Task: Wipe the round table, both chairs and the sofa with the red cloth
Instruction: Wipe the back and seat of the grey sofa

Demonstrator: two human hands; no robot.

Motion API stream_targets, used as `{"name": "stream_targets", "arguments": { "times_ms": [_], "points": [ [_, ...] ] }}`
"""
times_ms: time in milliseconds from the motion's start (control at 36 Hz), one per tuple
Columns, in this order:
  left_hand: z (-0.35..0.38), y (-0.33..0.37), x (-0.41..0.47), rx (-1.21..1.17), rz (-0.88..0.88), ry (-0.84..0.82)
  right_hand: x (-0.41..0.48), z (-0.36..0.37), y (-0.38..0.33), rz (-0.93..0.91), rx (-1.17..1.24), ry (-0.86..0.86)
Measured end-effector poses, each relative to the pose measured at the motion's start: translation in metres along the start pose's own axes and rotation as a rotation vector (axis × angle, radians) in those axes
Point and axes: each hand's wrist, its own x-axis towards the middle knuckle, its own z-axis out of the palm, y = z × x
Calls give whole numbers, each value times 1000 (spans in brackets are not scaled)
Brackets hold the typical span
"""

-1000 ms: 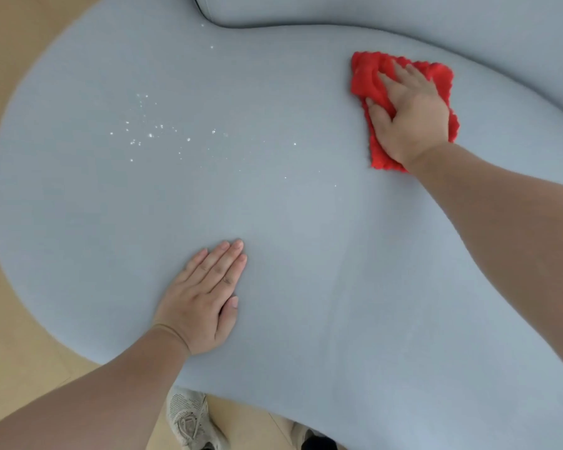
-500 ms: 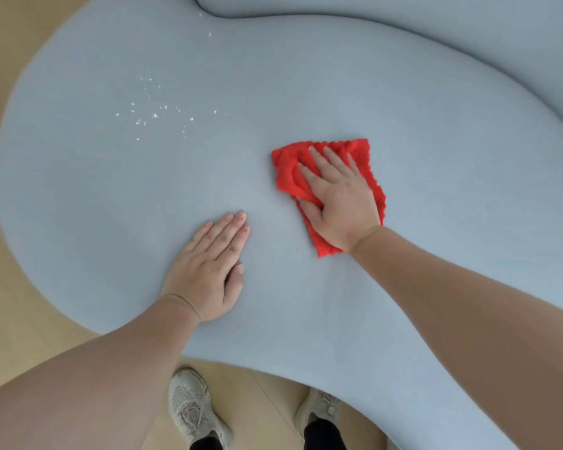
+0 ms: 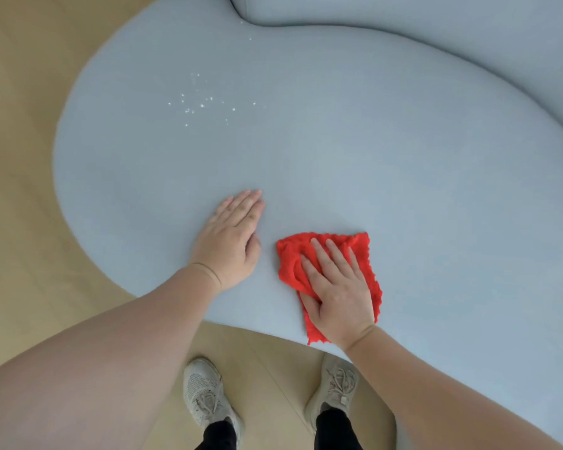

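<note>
The light blue sofa has a broad curved seat that fills most of the view. The red cloth lies flat on the seat near its front edge. My right hand presses on the cloth with straight fingers spread over it. My left hand rests flat on the seat just left of the cloth, fingers together. A scatter of small white crumbs lies on the seat further back and to the left. The round table and chairs are out of view.
The sofa's backrest rises along the top right. Tan wooden floor runs along the left and bottom. My two grey shoes stand on the floor at the seat's front edge.
My right hand has dragged the red cloth from the far right of the seat toward me, down to the front edge. My left hand has stayed flat on the seat.
</note>
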Motion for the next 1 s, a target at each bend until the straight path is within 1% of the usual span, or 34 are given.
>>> {"name": "stream_targets", "arguments": {
  "times_ms": [56, 167, 222, 333, 444, 556, 611, 861, 1000],
  "points": [
    [-8, -14, -9, 24, -63, 28, -5, 2, -12, -17, 4, -7],
    [-26, -50, -25, 104, -161, 34, -3, 13, -46, -244, 57, -86],
    [-35, -67, -26, 137, -208, 21, 9, 19, -52, -291, 37, -84],
    [-44, -95, -21, 178, -226, 24, 27, 25, -44, -301, 40, -59],
    [-45, -117, -10, 188, -250, 73, 35, 23, -44, -306, 65, -64],
    [-45, -135, 0, 166, -317, 143, 89, 16, -33, -142, 24, -49],
    [-43, -143, 2, 148, -350, 149, 110, 16, -28, -101, 12, -56],
    [-33, -148, 0, 92, -342, 160, 120, 18, -20, -133, 23, -26],
    [-30, -150, 1, 86, -323, 170, 160, 15, -5, -127, -10, -24]
  ]
}}
